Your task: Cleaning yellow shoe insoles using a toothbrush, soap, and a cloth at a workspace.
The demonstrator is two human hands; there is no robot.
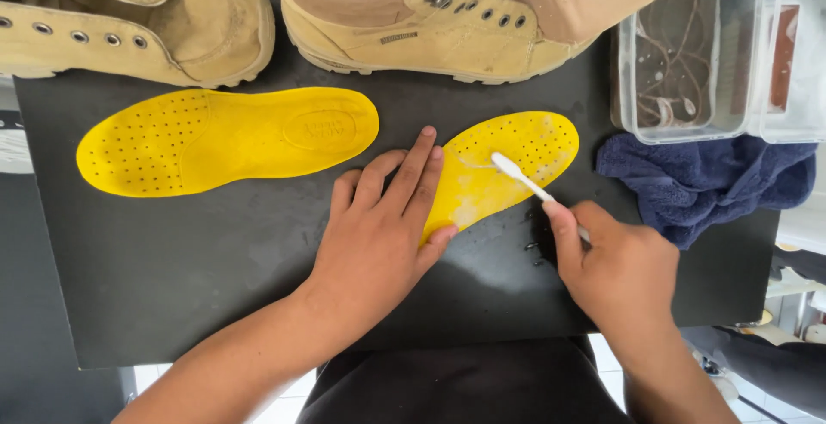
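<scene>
A yellow perforated insole (pixel 516 153) lies on a black board (pixel 172 269), wet and foamy near its middle. My left hand (pixel 383 230) presses flat on its heel end, fingers spread. My right hand (pixel 615 265) grips a white toothbrush (pixel 520 179) whose head rests on the insole's foamy part. A second yellow insole (pixel 228 138) lies dry to the left, apart from both hands.
Two tan lace-up boots (pixel 129 20) (pixel 447 20) stand along the board's far edge. A clear plastic tub (pixel 671 54) with laces in water sits at the back right, another clear container beside it. A dark blue towel (pixel 705 179) lies right of the insole.
</scene>
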